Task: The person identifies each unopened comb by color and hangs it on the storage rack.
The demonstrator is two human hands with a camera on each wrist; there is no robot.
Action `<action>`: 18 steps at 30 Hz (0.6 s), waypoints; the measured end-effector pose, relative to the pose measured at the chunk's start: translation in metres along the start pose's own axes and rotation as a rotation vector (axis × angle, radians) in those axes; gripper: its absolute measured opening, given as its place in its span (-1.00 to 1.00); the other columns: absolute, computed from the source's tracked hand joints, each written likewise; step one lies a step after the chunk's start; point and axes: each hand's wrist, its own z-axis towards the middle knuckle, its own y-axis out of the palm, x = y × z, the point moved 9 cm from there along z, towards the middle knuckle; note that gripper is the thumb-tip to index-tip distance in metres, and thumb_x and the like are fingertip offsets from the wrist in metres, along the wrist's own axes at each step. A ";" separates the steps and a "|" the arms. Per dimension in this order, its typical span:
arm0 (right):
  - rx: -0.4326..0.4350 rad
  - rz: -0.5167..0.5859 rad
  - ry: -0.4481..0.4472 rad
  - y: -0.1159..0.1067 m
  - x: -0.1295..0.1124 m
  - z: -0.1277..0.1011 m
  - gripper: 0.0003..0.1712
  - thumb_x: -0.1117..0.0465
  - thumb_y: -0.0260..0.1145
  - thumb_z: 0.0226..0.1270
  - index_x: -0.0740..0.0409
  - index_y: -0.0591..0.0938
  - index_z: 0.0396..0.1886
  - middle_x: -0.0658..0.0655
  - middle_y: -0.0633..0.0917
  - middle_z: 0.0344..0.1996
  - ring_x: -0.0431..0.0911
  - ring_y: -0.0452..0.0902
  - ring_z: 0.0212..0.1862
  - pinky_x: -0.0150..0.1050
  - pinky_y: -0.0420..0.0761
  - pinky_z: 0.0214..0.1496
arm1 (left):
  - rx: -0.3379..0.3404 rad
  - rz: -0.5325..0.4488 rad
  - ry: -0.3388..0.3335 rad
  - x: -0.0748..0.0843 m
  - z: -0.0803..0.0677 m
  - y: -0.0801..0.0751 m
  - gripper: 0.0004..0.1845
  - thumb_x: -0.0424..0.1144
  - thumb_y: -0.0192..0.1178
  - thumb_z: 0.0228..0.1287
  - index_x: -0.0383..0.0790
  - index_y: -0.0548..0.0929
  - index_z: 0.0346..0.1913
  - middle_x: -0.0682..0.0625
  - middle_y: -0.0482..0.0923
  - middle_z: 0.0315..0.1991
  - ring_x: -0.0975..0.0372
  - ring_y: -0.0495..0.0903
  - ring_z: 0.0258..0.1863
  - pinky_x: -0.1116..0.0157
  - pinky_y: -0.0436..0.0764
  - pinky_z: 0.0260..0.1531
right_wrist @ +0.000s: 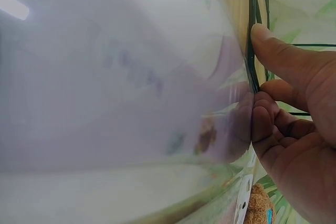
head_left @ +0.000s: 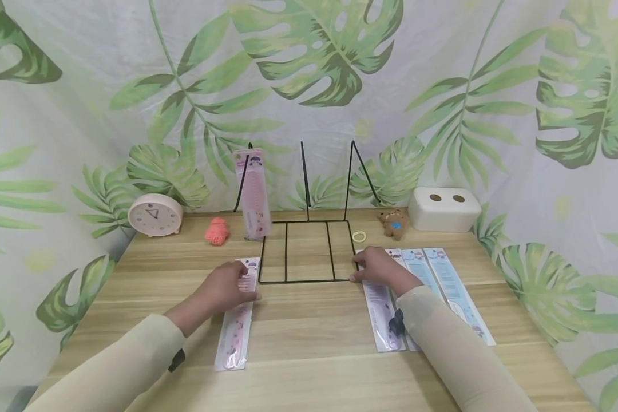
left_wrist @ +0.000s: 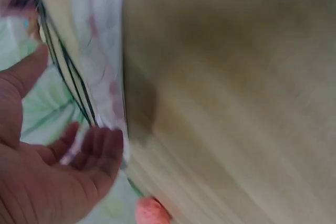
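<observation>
One black wire rack (head_left: 286, 252) stands on the table (head_left: 309, 355), between both hands. The right hand (head_left: 381, 269) has thumb and bent fingers at its right edge; whether they grip, I can't tell. The left hand (head_left: 224, 289), loosely spread and holding nothing, is over a pink pack (head_left: 235, 337) near the rack's left side.

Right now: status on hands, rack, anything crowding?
Left hand over flat pink packet. Right hand at right edge of black wire rack. Hanging packet at rack's left. Possible snag: lilac packet by right hand.
</observation>
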 end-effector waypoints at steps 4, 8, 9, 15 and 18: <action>0.001 0.005 0.006 -0.001 0.000 0.000 -0.33 0.03 0.65 0.33 0.28 0.73 0.33 0.07 0.76 -0.18 -0.05 0.57 -0.13 0.01 0.68 0.16 | -0.024 0.077 -0.079 -0.003 -0.011 0.012 0.10 0.19 0.70 0.03 -0.59 0.46 0.36 -0.34 0.59 0.03 -0.02 0.61 -0.13 -0.08 0.75 -0.02; 0.001 0.008 0.010 -0.001 0.000 0.000 -0.33 0.03 0.65 0.33 0.28 0.73 0.32 0.05 0.75 -0.21 -0.07 0.57 -0.15 -0.02 0.68 0.12 | -0.043 0.096 -0.142 -0.004 -0.022 0.010 0.21 0.20 0.72 -0.03 -0.71 0.36 0.36 -0.38 0.56 -0.05 -0.05 0.57 -0.17 -0.06 0.74 -0.10; 0.001 0.008 0.008 -0.001 -0.001 0.000 -0.34 0.04 0.65 0.33 0.28 0.73 0.32 0.05 0.75 -0.21 -0.07 0.57 -0.15 -0.02 0.68 0.11 | -0.049 0.098 -0.156 -0.004 -0.024 0.008 0.23 0.20 0.72 -0.03 -0.73 0.34 0.36 -0.39 0.56 -0.06 -0.06 0.57 -0.17 -0.07 0.74 -0.10; -0.003 0.006 0.003 0.000 0.000 0.000 -0.34 0.04 0.65 0.33 0.29 0.73 0.32 0.05 0.75 -0.22 -0.07 0.56 -0.16 -0.03 0.67 0.09 | -0.080 0.100 -0.225 -0.022 -0.027 0.002 0.25 0.15 0.71 0.01 -0.80 0.26 0.37 -0.39 0.62 -0.13 -0.06 0.62 -0.23 -0.03 0.74 -0.18; -0.001 0.007 0.003 0.000 0.000 0.001 -0.34 0.03 0.65 0.33 0.28 0.73 0.31 0.04 0.74 -0.23 -0.07 0.56 -0.17 -0.04 0.67 0.08 | -0.092 0.081 -0.252 -0.029 -0.026 -0.001 0.22 0.10 0.68 0.05 -0.80 0.24 0.38 -0.32 0.62 -0.21 -0.03 0.63 -0.29 0.05 0.71 -0.30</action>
